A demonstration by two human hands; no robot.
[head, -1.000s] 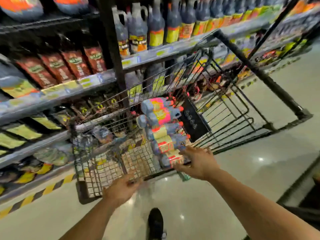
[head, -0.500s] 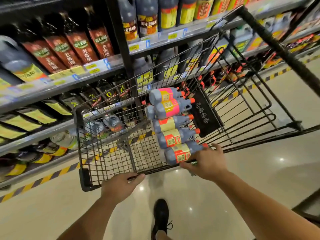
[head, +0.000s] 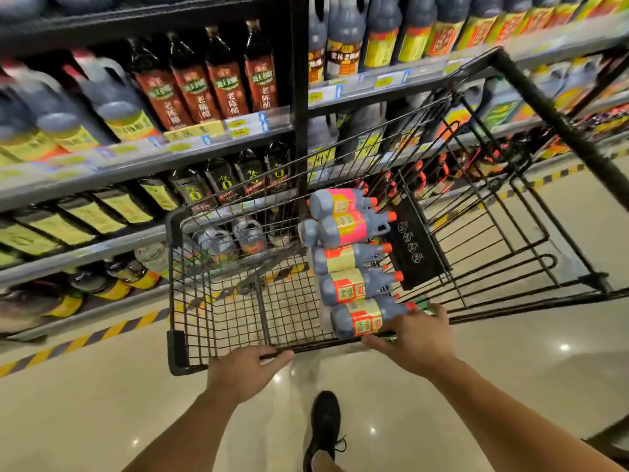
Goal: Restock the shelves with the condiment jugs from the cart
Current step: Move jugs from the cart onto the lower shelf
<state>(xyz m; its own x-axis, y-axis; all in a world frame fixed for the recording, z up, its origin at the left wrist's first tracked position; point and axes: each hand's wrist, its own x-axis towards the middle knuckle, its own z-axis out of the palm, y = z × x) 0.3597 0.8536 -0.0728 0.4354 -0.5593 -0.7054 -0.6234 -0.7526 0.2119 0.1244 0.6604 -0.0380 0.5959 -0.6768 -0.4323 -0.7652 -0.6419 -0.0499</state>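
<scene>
Left hand point(head: 245, 368) and right hand point(head: 417, 338) grip black wire cart's point(head: 169, 267) near rim; nearest dark plastic jug point(head: 357, 320) lies crosswise, orange cap just beside right hand.

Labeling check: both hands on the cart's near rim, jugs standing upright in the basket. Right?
No. Head view shows the jugs lying on their sides, stacked. The left hand and right hand are on the cart's near rim.

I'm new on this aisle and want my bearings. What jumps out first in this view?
A stack of grey jugs with orange caps and pink or red labels lies sideways along the right side of the wire cart. The left hand and right hand hold its near rim, the right beside the nearest jug. The shelves behind are full of dark bottles.
</scene>
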